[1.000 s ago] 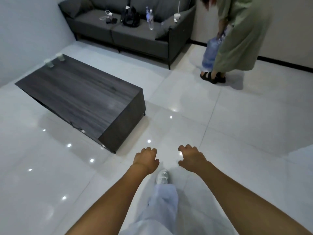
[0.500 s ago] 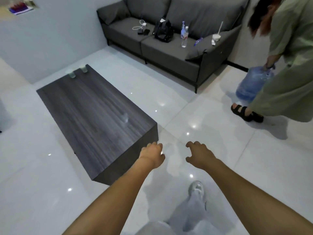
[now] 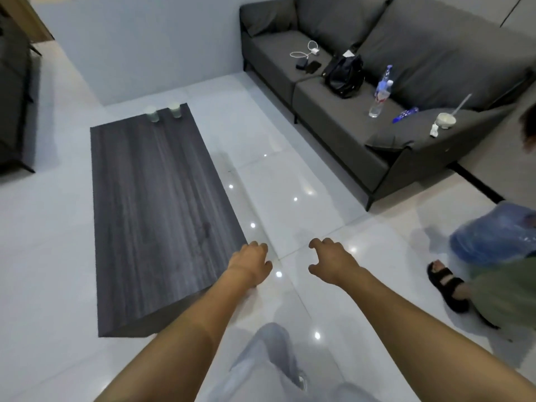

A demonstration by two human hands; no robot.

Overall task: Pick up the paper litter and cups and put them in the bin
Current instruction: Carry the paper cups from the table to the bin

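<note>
A: Floor (image 3: 290, 158) first. White glossy tile, light spots on it. An open lane of it runs between the dark wood surface (image 3: 150, 198) and the grey sofa (image 3: 348, 134).

B: Edges of that lane?

A: Left edge is the long right side of the surface; its near right corner sits just under the left hand. Right edge is the sofa's front and its thin dark legs. More bare tile lies left of the surface, up to a dark cabinet (image 3: 14, 111) at the frame's left.

B: Anyone in the way?

A: A second person (image 3: 504, 288) at the far right, green garment, black sandal, bent beside a large blue water jug (image 3: 493, 236). Blurred.

B: Task items?

A: Two pale cups (image 3: 164, 113) stand side by side at the far end of the surface, close to its far edge, well apart from both hands. Another cup with a straw (image 3: 446, 121) rests on the sofa's armrest, a small white crumple of paper (image 3: 434, 130) just beside it.

B: Other things on the sofa?

A: Black bag (image 3: 345, 76), two clear bottles (image 3: 380, 94), charger cable, phone.

B: Hands?

A: Left hand (image 3: 251, 264) and right hand (image 3: 330, 262) are both out in front over the floor, fingers loosely curled, holding nothing.
</note>
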